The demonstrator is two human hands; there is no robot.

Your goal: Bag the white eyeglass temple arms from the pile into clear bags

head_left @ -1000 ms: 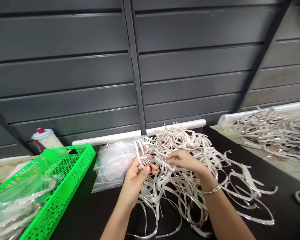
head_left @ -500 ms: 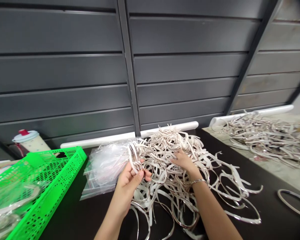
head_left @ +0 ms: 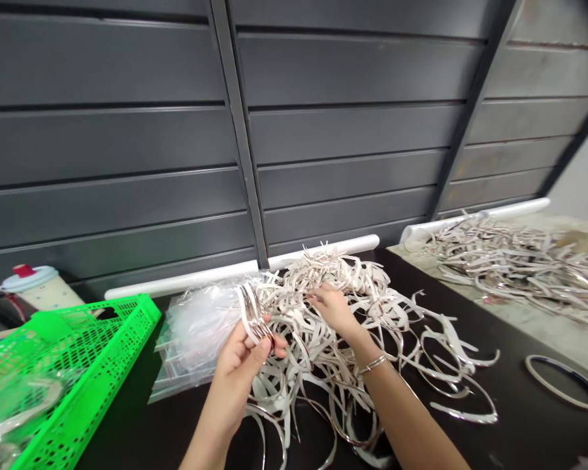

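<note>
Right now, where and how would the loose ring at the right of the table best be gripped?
Probably by the near edge of the ring, pinched from above with the right hand, one fingertip inside: it appears to lie flat on the dark tabletop, apart from the tangled strips, and its open middle leaves room.

Green crate [head_left: 100,384] cut off at left; unclear whether right grip [head_left: 334,309] holds strips [head_left: 318,336]

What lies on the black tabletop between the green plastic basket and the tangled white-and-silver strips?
A pile of clear plastic bags, seen in the head view.
</note>
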